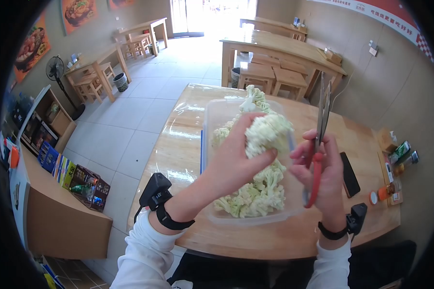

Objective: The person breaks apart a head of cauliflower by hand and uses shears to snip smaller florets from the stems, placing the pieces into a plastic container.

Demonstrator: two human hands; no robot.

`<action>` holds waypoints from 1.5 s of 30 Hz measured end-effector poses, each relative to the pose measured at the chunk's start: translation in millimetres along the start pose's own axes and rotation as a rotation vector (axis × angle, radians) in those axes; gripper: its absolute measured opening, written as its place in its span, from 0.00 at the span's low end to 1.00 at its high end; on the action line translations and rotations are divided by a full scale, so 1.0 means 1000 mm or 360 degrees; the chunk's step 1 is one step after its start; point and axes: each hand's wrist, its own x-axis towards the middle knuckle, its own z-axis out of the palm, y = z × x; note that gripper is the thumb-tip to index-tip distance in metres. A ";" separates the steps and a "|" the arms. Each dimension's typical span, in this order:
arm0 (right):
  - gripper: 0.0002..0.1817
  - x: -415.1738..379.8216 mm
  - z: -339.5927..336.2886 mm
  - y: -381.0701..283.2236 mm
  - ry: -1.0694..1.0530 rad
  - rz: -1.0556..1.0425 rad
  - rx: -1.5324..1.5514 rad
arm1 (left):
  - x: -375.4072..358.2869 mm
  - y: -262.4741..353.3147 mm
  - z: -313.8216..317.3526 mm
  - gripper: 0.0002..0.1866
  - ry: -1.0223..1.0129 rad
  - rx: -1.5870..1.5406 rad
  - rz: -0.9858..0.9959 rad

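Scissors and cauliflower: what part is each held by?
The right hand holds the scissors where red handles meet blades; the left hand grips a cauliflower piece by its side.

Cauliflower florets (255,195) lie in a tub (226,219) on the near table (236,241), with a phone (350,176) to the tub's right and containers (384,192) farther right, by the table's edge; beyond stand stools (289,78) and a long table (275,42), while a counter (65,212) lies left, a standing fan (55,68) beyond it

Cauliflower (269,132): cream-white, pale green tint. Scissors (317,177): red handles, silver-grey blades. Tub (255,221): translucent whitish. Worktop (217,242): light tan, wood grain. Sleeves (147,255) white, wrist straps (171,219) black. Phone (350,176) black. Banner (371,12) red/white, checkered end.
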 end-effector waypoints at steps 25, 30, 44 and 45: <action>0.19 0.010 -0.018 0.015 0.0236 -0.0078 0.0737 | 0.006 0.012 -0.012 0.32 -0.0251 -0.0182 -0.0158; 0.17 0.008 -0.021 0.010 -0.0097 0.0182 0.0739 | 0.010 0.002 -0.021 0.28 -0.0084 -0.0528 -0.0224; 0.21 -0.003 -0.007 0.003 -0.0131 -0.0150 -0.0631 | 0.008 0.013 -0.024 0.29 0.0082 -0.0329 0.0282; 0.21 -0.004 -0.005 0.003 -0.0143 -0.0155 -0.0606 | 0.007 0.012 -0.023 0.29 0.0083 -0.0330 0.0282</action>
